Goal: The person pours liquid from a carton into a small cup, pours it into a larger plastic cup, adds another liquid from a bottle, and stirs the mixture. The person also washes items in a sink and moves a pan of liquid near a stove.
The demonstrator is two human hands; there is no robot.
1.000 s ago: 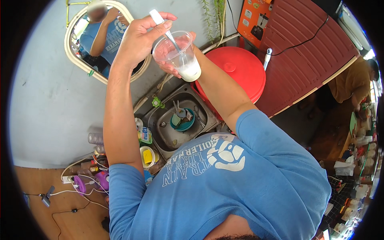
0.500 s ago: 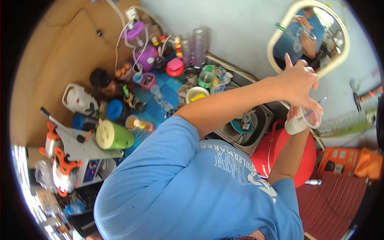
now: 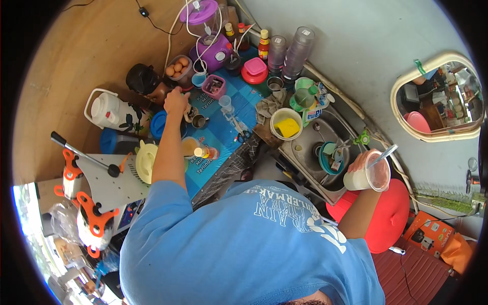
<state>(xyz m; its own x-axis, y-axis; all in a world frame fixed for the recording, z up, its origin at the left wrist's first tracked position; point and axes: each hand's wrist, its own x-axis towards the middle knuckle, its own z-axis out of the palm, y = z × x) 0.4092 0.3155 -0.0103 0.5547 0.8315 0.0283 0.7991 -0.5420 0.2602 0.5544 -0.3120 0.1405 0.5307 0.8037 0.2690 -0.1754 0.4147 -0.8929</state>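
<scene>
My right hand [image 3: 359, 163] is wrapped round a translucent plastic cup [image 3: 354, 180] with pale contents. A metal spoon [image 3: 385, 154] leans out over the cup's rim. The cup hangs above the red lidded bin, right of the sink. My left arm stretches over the blue-covered table, and the left hand [image 3: 176, 101] is closed at the top of a small beige-and-brown container [image 3: 190, 113]. What its fingers grip is mostly hidden. Close by stand a metal mug [image 3: 199, 121], a pink square container [image 3: 214, 87] and a bowl of eggs [image 3: 178, 67].
The sink [image 3: 300, 152] holds a teal bowl [image 3: 329, 158] with dishes. A white tub with a yellow sponge [image 3: 287, 127] sits at its edge. A purple blender [image 3: 211, 51], bottles and stacked cups line the back. The red bin [image 3: 386, 218] and framed mirror [image 3: 401, 109] are at right.
My left hand has left the cup's side and swung far left to the table items. The right hand still holds the cup, slightly lower and farther left in view. The view has shifted.
</scene>
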